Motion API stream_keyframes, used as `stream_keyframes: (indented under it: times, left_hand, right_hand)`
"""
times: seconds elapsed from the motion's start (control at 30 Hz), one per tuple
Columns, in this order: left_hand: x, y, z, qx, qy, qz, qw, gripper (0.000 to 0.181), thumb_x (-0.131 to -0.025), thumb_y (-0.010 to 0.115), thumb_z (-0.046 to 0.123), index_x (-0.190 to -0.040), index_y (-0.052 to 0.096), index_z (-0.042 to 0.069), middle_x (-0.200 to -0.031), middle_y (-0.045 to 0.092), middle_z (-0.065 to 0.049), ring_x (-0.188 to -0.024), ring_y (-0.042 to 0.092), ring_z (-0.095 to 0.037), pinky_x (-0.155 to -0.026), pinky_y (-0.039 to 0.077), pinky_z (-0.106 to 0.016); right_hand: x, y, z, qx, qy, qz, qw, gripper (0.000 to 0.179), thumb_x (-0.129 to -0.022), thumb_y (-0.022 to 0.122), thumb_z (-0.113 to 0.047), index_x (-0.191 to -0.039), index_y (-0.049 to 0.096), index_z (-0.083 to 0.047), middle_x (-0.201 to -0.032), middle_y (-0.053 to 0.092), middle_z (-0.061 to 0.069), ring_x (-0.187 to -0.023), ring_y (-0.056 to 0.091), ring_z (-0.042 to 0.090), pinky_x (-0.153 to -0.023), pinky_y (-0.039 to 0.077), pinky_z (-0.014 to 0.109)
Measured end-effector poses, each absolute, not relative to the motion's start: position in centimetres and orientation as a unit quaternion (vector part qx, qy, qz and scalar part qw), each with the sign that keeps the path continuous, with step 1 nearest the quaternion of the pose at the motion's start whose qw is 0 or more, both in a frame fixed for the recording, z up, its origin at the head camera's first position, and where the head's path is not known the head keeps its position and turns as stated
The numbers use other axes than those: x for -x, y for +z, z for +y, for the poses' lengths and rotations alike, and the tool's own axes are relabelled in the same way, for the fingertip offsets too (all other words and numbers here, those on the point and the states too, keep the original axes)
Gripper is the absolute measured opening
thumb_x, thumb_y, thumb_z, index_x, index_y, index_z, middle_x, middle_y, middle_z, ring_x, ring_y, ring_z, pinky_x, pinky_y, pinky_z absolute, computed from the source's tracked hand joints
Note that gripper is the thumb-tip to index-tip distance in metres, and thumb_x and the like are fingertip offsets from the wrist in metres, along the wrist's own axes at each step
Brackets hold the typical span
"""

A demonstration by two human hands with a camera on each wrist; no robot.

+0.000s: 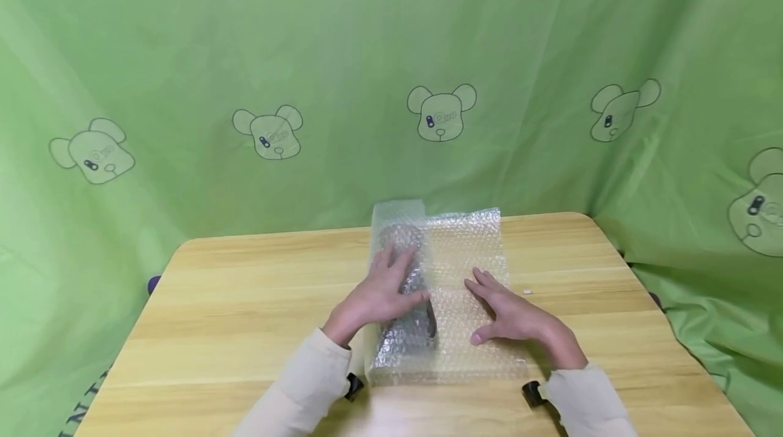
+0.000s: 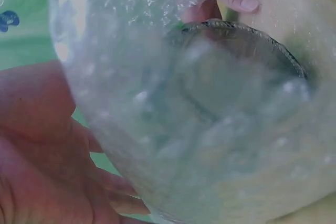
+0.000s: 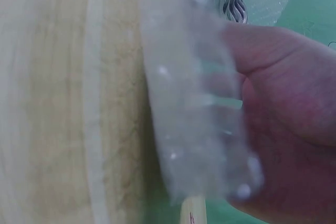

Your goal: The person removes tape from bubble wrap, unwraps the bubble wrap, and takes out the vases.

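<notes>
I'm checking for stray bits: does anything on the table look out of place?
A small white scrap lies on the table, right of the bubble wrap; it looks odd because it sits alone, apart from the work.

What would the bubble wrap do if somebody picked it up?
The bubble wrap would probably flop and bend, since one side already folds over the dark object. It's likely light for its size, being a thin, see-through sheet. It might be a little slippery, because its plastic looks shiny.
</notes>
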State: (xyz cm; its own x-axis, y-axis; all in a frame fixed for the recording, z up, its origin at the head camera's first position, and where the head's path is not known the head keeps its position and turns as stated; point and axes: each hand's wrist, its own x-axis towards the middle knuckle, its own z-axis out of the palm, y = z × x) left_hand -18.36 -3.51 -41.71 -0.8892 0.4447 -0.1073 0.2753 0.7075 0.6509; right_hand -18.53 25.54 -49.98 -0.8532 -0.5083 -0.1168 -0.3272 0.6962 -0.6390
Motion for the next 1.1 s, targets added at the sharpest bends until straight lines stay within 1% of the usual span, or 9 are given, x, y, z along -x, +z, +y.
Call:
stream_keyframes:
  times: [0.1,0.27,0.5,0.6,0.73,0.83,0.9,1.0,1.1]
  left_hand:
    - [18.5,-41.9,-4.3,-0.204,0.336,0.911,0.126,0.088,-0.097,0.068,0.041,-0.165,0.019,0.013,-0.169,0.001,-0.024,-0.155,0.006,-0.041,-0.119,0.022,-0.065]
    - [18.8,-42.2,-5.9,-0.202,0.362,0.901,0.131,0.086,-0.098,0.067,0.042,-0.166,0.019,0.017,-0.169,0.0,-0.024,-0.155,0.005,-0.04,-0.119,0.018,-0.067]
    - [19.3,-43.3,-8.1,-0.214,0.414,0.875,0.127,0.085,-0.099,0.065,0.039,-0.165,0.018,0.011,-0.167,0.001,-0.028,-0.154,0.005,-0.045,-0.119,0.013,-0.069]
    - [19.4,-44.1,-9.0,-0.215,0.455,0.855,0.128,0.085,-0.099,0.066,0.035,-0.165,0.018,0.01,-0.168,0.0,-0.028,-0.154,0.005,-0.046,-0.118,0.011,-0.071]
    - [19.5,-45.1,-10.5,-0.203,0.506,0.828,0.128,0.085,-0.099,0.067,0.028,-0.165,0.016,0.01,-0.169,0.003,-0.023,-0.154,0.006,-0.044,-0.12,0.01,-0.068]
    - [19.5,-46.0,-11.8,-0.179,0.53,0.819,0.126,0.086,-0.099,0.068,0.026,-0.166,0.015,0.014,-0.17,0.006,-0.018,-0.154,0.007,-0.042,-0.12,0.011,-0.067]
    - [19.4,-46.6,-12.7,-0.16,0.542,0.815,0.126,0.087,-0.099,0.069,0.027,-0.166,0.014,0.017,-0.171,0.006,-0.015,-0.155,0.007,-0.042,-0.119,0.011,-0.07]
    - [19.2,-47.2,-14.0,-0.139,0.557,0.808,0.131,0.089,-0.098,0.069,0.026,-0.166,0.012,0.023,-0.171,0.005,-0.014,-0.154,0.008,-0.043,-0.116,0.012,-0.073]
    - [19.1,-47.6,-15.1,-0.127,0.578,0.795,0.132,0.09,-0.098,0.069,0.022,-0.167,0.01,0.024,-0.171,0.006,-0.016,-0.153,0.012,-0.045,-0.115,0.018,-0.073]
  right_hand:
    - [18.6,-50.0,25.5,0.228,-0.315,0.91,0.145,0.106,-0.076,0.089,-0.034,-0.156,0.032,0.007,-0.167,0.003,0.031,-0.15,0.005,0.054,-0.118,0.015,0.069]
    - [18.7,-50.1,25.5,0.23,-0.314,0.91,0.142,0.106,-0.076,0.089,-0.033,-0.156,0.032,0.007,-0.166,0.004,0.031,-0.15,0.005,0.055,-0.117,0.014,0.07]
    - [18.7,-50.2,25.6,0.231,-0.316,0.909,0.141,0.107,-0.075,0.089,-0.033,-0.155,0.032,0.008,-0.166,0.004,0.032,-0.15,0.004,0.055,-0.118,0.014,0.07]
    - [18.7,-50.2,25.7,0.232,-0.316,0.909,0.141,0.106,-0.076,0.089,-0.033,-0.156,0.032,0.008,-0.166,0.004,0.032,-0.15,0.004,0.055,-0.118,0.014,0.07]
    - [18.7,-50.3,25.6,0.234,-0.32,0.907,0.143,0.107,-0.076,0.089,-0.034,-0.156,0.032,0.008,-0.166,0.003,0.032,-0.15,0.004,0.055,-0.118,0.013,0.069]
    - [18.6,-50.3,25.6,0.231,-0.321,0.907,0.144,0.107,-0.076,0.089,-0.035,-0.156,0.032,0.008,-0.166,0.003,0.032,-0.15,0.003,0.055,-0.118,0.013,0.069]
    - [18.6,-50.3,25.6,0.231,-0.319,0.908,0.144,0.108,-0.076,0.089,-0.035,-0.156,0.031,0.007,-0.166,0.003,0.031,-0.15,0.003,0.054,-0.118,0.012,0.069]
    - [18.6,-50.2,25.6,0.231,-0.318,0.908,0.143,0.108,-0.076,0.089,-0.035,-0.156,0.031,0.007,-0.166,0.003,0.031,-0.15,0.003,0.055,-0.118,0.012,0.069]
    - [18.6,-50.1,25.6,0.23,-0.317,0.909,0.143,0.108,-0.076,0.088,-0.036,-0.156,0.031,0.007,-0.166,0.003,0.031,-0.15,0.003,0.055,-0.118,0.012,0.069]
